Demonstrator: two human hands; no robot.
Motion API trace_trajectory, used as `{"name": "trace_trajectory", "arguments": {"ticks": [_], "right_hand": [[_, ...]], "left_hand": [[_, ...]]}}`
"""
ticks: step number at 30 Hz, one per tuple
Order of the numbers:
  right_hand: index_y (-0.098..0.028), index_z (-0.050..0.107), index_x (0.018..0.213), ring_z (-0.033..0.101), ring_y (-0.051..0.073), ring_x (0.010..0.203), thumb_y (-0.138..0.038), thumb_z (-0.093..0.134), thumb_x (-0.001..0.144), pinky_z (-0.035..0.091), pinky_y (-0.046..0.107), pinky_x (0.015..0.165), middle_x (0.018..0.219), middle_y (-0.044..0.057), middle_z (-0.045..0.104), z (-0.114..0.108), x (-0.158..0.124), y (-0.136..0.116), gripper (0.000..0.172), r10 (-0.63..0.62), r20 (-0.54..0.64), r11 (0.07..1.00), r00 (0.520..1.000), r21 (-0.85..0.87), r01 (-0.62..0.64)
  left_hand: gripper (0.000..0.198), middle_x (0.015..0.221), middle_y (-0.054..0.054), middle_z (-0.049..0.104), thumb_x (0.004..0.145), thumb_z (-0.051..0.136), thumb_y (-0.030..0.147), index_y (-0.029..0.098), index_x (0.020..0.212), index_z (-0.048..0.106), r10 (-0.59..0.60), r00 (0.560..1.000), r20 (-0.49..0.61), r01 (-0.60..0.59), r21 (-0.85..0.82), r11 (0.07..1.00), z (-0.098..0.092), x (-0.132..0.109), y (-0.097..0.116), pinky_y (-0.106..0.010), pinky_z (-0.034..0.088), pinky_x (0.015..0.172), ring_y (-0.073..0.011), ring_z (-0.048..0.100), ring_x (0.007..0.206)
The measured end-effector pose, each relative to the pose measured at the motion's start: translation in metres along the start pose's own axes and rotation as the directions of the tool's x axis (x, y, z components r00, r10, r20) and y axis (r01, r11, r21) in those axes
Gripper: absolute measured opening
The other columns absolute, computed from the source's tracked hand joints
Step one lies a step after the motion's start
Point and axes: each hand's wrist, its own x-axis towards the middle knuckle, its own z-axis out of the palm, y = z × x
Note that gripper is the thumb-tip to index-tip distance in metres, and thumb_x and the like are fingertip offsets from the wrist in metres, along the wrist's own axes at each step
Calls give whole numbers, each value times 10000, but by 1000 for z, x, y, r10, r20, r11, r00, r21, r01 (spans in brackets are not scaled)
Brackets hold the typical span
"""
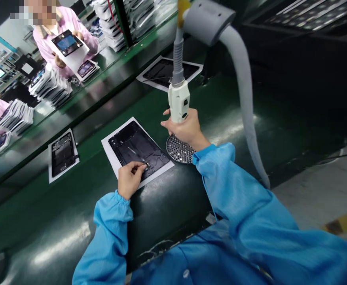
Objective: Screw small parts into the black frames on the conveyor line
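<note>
My left hand (131, 179) rests at the near edge of an open tablet housing (131, 146), its thumb and fingers pinched together over a small part. What lies between those fingertips is too small to make out. The black housing lies on a white sheet (106, 145). My right hand (188, 128) is wrapped around the lower end of a white electric screwdriver (179, 99), which hangs upright from a ridged grey hose (178, 59). The screwdriver's tip is hidden by my hand. Just below it sits a round, perforated dark tray (177, 152), partly covered by my wrist.
Two more tablet housings lie on white sheets, one at left (63, 154) and another behind the screwdriver (158, 71). A thick grey hose (244, 87) arches down at right. Beyond the green bench (87, 194), a co-worker in pink (69, 23) holds a tablet beside stacked sheets (51, 87).
</note>
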Motion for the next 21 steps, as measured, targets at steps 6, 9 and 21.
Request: {"name": "trace_trajectory", "arguments": {"ticks": [6, 9, 21], "right_hand": [[-215, 596, 781, 498, 118, 450, -113, 712, 634, 465, 291, 439, 505, -61, 490, 0, -1, 2, 213, -6, 16, 1000, 1000, -6, 6], [-214, 598, 787, 519, 128, 481, -103, 715, 635, 485, 303, 467, 515, -57, 486, -1, -2, 1, 222, -3, 23, 1000, 1000, -16, 3], [-207, 612, 764, 565, 156, 561, -117, 732, 621, 526, 334, 517, 546, -40, 517, 1, -2, 1, 207, -34, -20, 999, 999, -36, 33]], "left_hand": [[154, 640, 14, 665, 823, 624, 282, 174, 813, 733, 16, 996, 93, -23, 79, 997, 5, -9, 6, -221, 418, 569, -108, 548, 562], [134, 645, 13, 650, 836, 622, 249, 173, 816, 731, 17, 993, 115, -36, 170, 985, 5, -7, 9, -229, 401, 577, -106, 533, 567], [100, 751, 0, 662, 799, 683, 272, 189, 745, 700, 52, 972, 231, -128, 326, 937, 5, 9, 14, -244, 369, 571, -118, 527, 605]]}}
